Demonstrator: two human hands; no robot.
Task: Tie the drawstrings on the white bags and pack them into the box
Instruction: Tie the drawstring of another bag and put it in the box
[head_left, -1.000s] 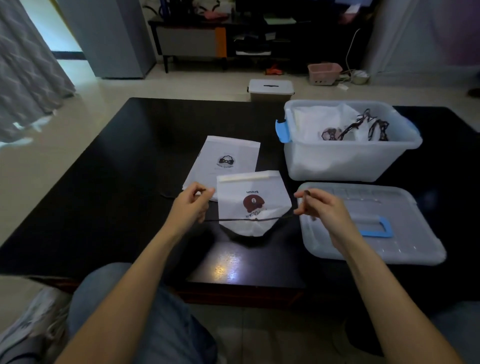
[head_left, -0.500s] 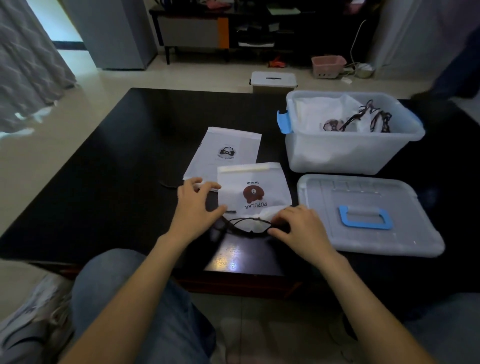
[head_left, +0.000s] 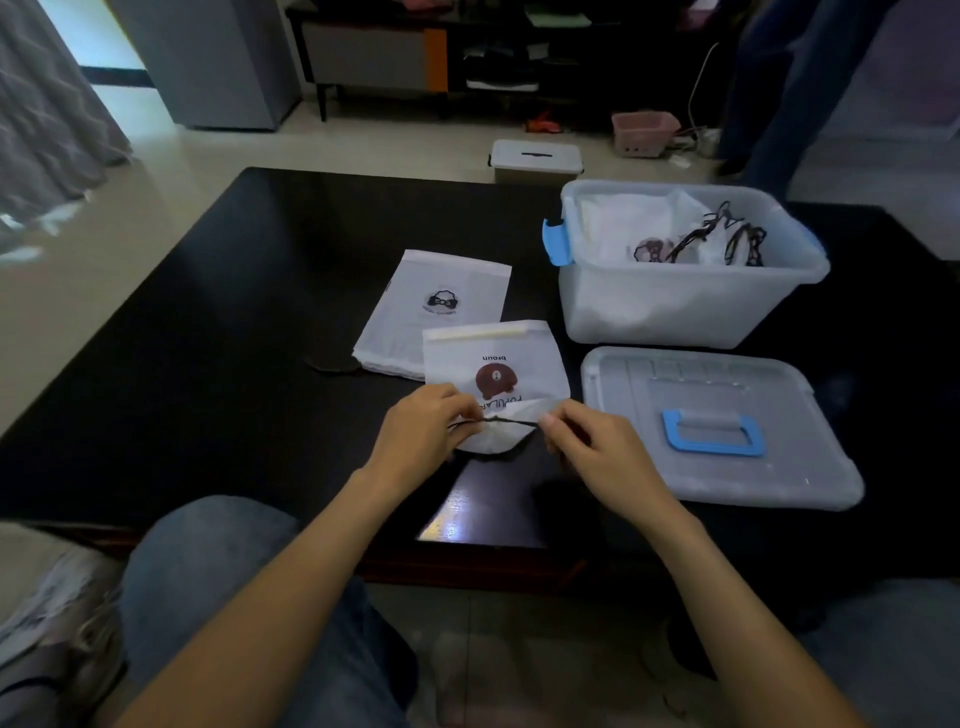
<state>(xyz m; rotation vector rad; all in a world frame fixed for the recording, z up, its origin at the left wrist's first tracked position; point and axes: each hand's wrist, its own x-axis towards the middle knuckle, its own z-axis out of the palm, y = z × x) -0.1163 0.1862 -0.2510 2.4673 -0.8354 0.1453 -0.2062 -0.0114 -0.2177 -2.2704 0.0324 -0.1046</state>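
A white bag with a brown bear print (head_left: 493, 358) lies on the black table (head_left: 218, 338), its gathered mouth toward me. My left hand (head_left: 421, 431) and my right hand (head_left: 592, 447) each pinch an end of its dark drawstring (head_left: 511, 422), which runs taut between them across the bag's mouth. A second white bag (head_left: 436, 306) lies flat behind it, partly under it. The clear plastic box (head_left: 691, 306) with blue latches stands at the right and holds several white bags with dark strings.
The box's clear lid (head_left: 717, 426) with a blue handle lies flat beside my right hand. A small lidded bin (head_left: 535, 161) and a pink basket (head_left: 644, 132) stand on the floor beyond the table. A person's legs (head_left: 779, 88) are at the far right.
My hands spread the string wide, came together over the bag's mouth, and now pinch the string close in, pulling it taut across the gathered opening.
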